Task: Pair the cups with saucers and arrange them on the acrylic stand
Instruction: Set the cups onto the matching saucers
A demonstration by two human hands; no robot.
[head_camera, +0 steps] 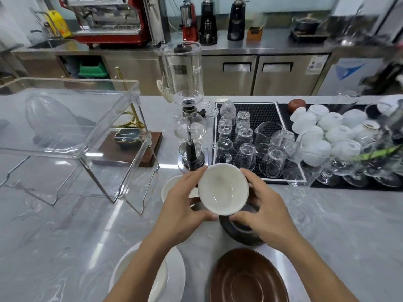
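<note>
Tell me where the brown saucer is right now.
Head view: the brown saucer lies on the counter at the bottom edge, right of the white saucer, under the right forearm and just nearer than the dark cup.

Two bare forearms are showing from the bottom edge, with no sleeves covering them as far as the view reaches. The left hand (181,205) and right hand (265,214) are wearing nothing: no gloves, rings, watch or bracelet are showing.

The grey marble-look counter (65,236) carries a clear acrylic stand (72,136) at ten o'clock, a glass siphon coffee maker (188,118) at twelve, a black bar mat (265,114) of upturned glasses at two, a brown saucer (246,280) at six and a white saucer (174,277) at seven.
</note>
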